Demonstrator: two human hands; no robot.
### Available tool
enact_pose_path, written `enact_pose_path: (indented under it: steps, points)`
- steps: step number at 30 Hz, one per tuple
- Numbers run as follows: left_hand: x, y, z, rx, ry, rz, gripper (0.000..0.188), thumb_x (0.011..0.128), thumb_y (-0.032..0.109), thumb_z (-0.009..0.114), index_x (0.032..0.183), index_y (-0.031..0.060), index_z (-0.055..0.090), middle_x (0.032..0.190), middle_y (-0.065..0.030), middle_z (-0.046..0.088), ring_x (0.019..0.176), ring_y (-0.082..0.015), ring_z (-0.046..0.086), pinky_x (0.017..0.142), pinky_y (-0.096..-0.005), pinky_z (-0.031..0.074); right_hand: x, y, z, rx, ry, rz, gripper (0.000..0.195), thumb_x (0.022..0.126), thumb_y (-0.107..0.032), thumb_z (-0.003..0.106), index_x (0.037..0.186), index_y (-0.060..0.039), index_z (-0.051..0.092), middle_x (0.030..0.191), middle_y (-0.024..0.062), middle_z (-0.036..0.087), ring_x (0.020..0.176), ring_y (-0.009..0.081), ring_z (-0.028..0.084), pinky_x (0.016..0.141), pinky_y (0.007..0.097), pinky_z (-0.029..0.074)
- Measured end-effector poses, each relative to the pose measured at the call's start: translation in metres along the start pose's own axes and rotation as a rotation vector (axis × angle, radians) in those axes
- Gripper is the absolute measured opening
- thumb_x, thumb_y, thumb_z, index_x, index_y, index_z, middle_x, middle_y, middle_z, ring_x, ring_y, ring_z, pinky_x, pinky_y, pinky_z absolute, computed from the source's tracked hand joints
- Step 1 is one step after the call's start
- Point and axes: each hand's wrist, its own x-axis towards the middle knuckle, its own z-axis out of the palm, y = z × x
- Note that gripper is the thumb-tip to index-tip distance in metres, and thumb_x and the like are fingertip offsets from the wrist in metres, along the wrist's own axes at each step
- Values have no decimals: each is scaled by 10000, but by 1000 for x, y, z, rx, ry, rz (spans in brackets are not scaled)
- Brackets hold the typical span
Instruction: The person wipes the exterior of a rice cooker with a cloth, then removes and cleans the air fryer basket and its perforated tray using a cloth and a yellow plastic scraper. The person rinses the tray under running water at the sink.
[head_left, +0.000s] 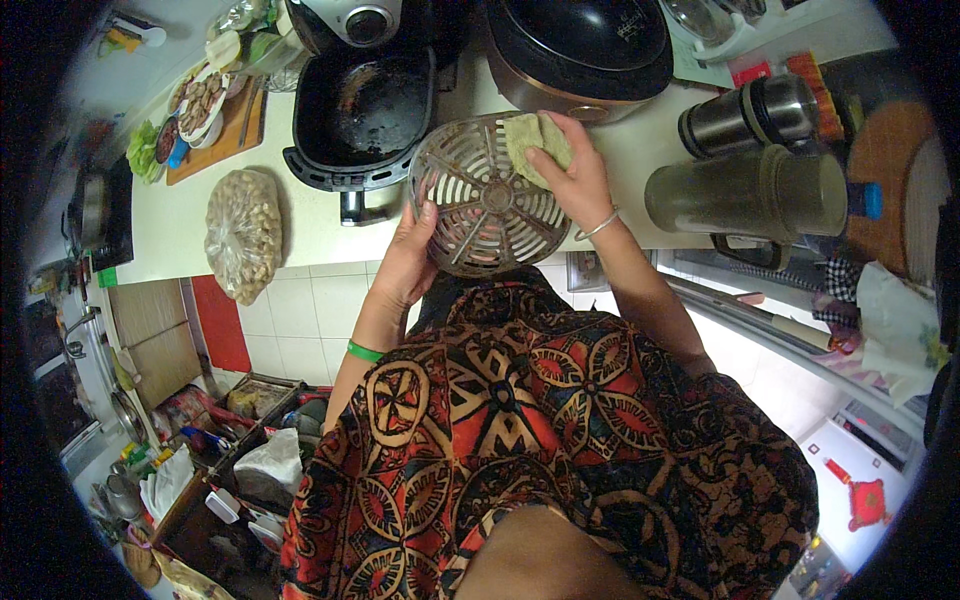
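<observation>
A round slotted air fryer tray (497, 198), with brownish stains, is held up at the counter's front edge. My left hand (411, 251) grips its left rim, thumb on the upper face and fingers behind. In my right hand (576, 176) is a folded yellow-green cloth (536, 146), pressed on the tray's upper right part. Just left of the tray, the black air fryer basket (365, 112) stands on the counter with its handle toward me; its inside shows brownish marks. The air fryer body (360, 19) is behind the basket.
A knotted plastic bag of peanuts (244, 232) overhangs the front edge of the counter (315, 240). Further left is a wooden board (217, 154) with dishes of food. A rice cooker (581, 52) stands behind my right hand. To the right are a steel flask (750, 112) and a large jug (742, 196).
</observation>
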Motion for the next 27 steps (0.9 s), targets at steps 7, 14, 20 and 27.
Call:
enact_pose_path:
  steps: [7, 14, 20, 27]
  points:
    - [-11, 10, 14, 93, 83, 116, 499, 1025, 295, 432, 1475, 133, 292, 1417, -95, 435, 1255, -223, 480, 1025, -399, 433, 8, -20, 16, -320, 132, -147, 407, 895, -170, 556, 1266, -32, 460, 1063, 267, 615, 989, 471, 577, 832, 483, 462]
    - [-9, 10, 14, -11, 111, 97, 485, 1023, 315, 430, 1464, 153, 311, 1342, -96, 511, 1180, -216, 545, 975, -386, 485, 30, -15, 12, -281, -62, 174, 343, 900, -141, 537, 1200, 16, 478, 1113, 311, 567, 983, 474, 567, 813, 486, 452]
    - [-8, 15, 0, -74, 83, 126, 542, 1012, 364, 434, 1479, 149, 261, 1371, -132, 473, 1182, -262, 554, 952, -426, 504, 29, -5, 11, 74, -203, -56, 429, 861, -138, 628, 1246, 1, 498, 1115, 178, 639, 1019, 259, 623, 897, 358, 470]
    - [-9, 14, 8, -12, 123, 119, 533, 1013, 363, 435, 1481, 165, 272, 1398, -114, 451, 1194, -255, 542, 967, -425, 490, 26, -19, 18, -66, -91, 32, 406, 851, -195, 621, 1198, -6, 529, 1022, 198, 669, 941, 316, 662, 849, 383, 495]
